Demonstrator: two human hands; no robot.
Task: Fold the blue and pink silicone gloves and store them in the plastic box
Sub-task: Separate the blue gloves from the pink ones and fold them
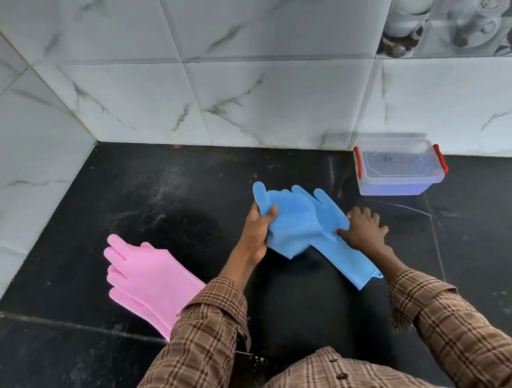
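Spreading across the lower half of the view, the black stone counter (489,222) runs into a corner of white marbled wall tiles (253,25), and everything for the job lies on it. Next in size are the person's checked sleeves (186,351), reaching forward from the bottom edge. The pink gloves (150,279) lie flat on the counter to the left, fingers pointing toward the wall, unfolded, with the cuff end partly hidden under the left sleeve. The blue gloves (303,219) sit near the middle: one lies flat with its cuff trailing toward the person, while another is lifted and bunched over it. The left hand (258,227) grips that raised glove at its left edge, thumb and fingers curled round the silicone. The right hand (363,226) rests on the flat glove with fingers spread and fairly straight, pressing it down rather than clutching it. The plastic box (399,169), clear with red side clips, stands well apart to the right by the wall, its lid apparently still on and nothing visible inside. Judging from this, folding of the blue pair has only begun; the pink pair, opening the box and storing everything remain.
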